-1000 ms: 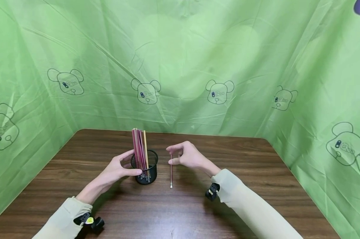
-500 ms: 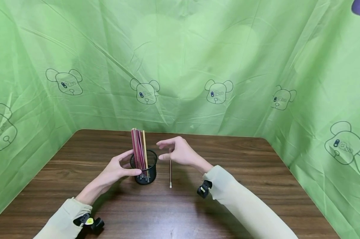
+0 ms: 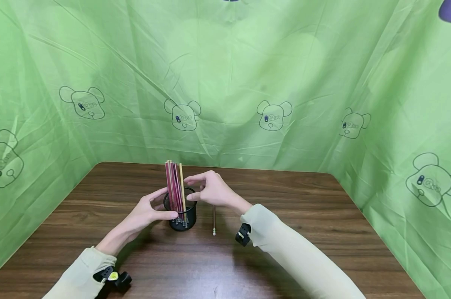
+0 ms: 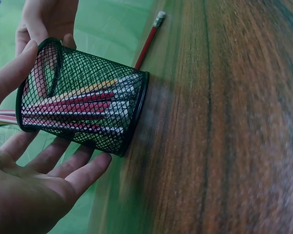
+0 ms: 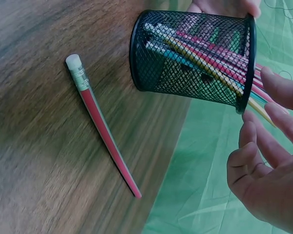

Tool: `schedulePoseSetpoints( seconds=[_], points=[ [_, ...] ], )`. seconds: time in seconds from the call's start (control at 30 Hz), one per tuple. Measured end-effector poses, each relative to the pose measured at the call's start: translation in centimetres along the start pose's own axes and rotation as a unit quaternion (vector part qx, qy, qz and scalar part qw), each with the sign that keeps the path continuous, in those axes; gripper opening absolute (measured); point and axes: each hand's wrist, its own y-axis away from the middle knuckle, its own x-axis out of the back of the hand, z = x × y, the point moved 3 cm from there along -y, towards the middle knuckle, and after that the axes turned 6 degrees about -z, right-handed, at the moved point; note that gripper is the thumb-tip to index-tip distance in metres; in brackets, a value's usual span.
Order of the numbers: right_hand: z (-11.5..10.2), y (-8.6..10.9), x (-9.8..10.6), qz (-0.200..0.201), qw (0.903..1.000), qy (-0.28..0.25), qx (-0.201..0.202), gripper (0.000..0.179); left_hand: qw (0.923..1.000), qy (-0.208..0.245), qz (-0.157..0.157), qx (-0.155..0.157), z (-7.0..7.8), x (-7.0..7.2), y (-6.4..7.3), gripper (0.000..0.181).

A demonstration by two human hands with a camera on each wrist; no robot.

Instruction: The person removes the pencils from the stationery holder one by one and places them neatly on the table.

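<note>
A black mesh pencil cup [image 3: 190, 219] stands upright on the table, with my left hand [image 3: 145, 211] holding it round its left side, thumb at the rim. Several red and striped pencils [image 3: 172, 178] lean in it toward the left, eraser ends down. A yellow pencil [image 3: 182, 182] stands at the right of that bunch. Just right of it is my right hand [image 3: 214, 192], over the cup's rim [image 5: 251, 63], thumb and fingers apart with nothing gripped between them. One red pencil [image 5: 107, 131] with a white eraser lies on the table, its far part hidden under the right hand in the head view.
The brown wood-grain table [image 3: 285, 257] reaches back to a green cloth [image 3: 229, 145] with bear-head outlines, which also hangs at both sides. Each wrist wears a black strapped camera, such as the right one [image 3: 243, 234].
My right hand has left the lone red pencil on the table and moved left to the cup, beside the yellow pencil. The left hand and the cup stay where they were.
</note>
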Motion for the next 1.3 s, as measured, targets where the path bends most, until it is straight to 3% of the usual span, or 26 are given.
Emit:
schedulePoseSetpoints(
  seconds=[0.57, 1.3],
  points=[
    [0.0, -1.3, -1.6, 0.008, 0.9999, 0.01, 0.004, 0.054, 1.0, 0.005, -0.002, -0.007, -0.1, -0.1, 0.0, 0.093],
    [0.4, -1.1, -2.3, 0.022, 0.9977, -0.063, -0.005, 0.053, 0.9999, -0.007, -0.005, -0.008, 0.0, 0.0, -0.1, 0.09]
  ],
)
